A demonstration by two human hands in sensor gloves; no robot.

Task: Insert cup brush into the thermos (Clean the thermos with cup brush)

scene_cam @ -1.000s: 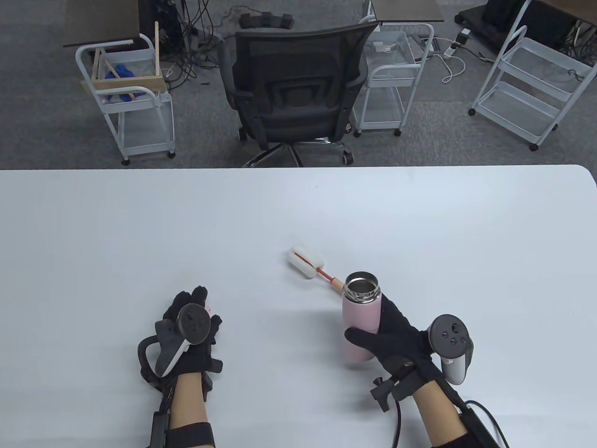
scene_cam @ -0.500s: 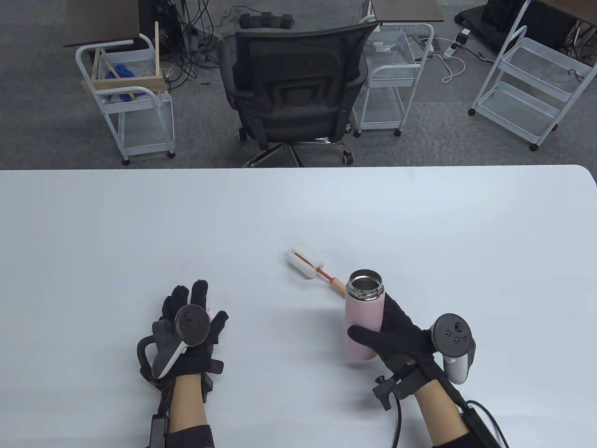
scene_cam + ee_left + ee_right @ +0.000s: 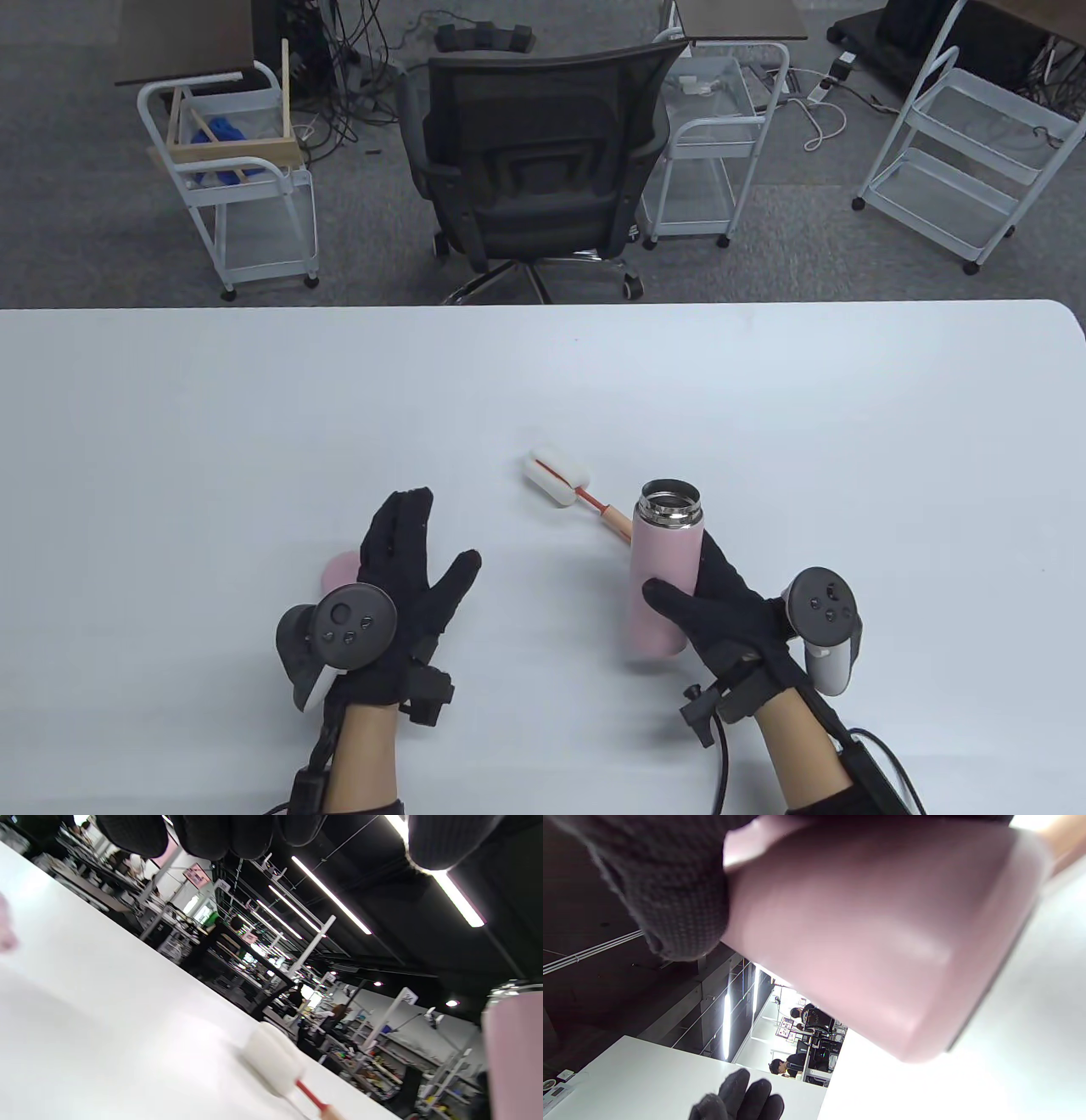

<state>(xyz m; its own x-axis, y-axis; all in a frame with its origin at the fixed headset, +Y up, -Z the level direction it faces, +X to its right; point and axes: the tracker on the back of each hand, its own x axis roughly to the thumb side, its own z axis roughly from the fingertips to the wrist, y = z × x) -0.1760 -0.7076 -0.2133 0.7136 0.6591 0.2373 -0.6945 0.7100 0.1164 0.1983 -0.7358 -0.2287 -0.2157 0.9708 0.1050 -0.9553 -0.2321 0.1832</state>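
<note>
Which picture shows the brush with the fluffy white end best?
The table view: the whole cup brush lies on the table, its handle end behind the thermos. The left wrist view shows it blurred and cut off. The right wrist view doesn't show it.

White table (image 3: 254, 407) – cup brush (image 3: 567, 485), pink lid (image 3: 339, 570) (part hidden)

Bright, even light from overhead washes my white table (image 3: 543, 382), leaving only faint soft shadows under my hands. The table view is sharp, its far edge bowed slightly by the lens. On my left wrist view, ceiling strip lights (image 3: 331, 895) glare and the foreground smears. My right wrist view is blurred up close, the pink thermos (image 3: 865, 933) out of focus, the table blown out white.
</note>
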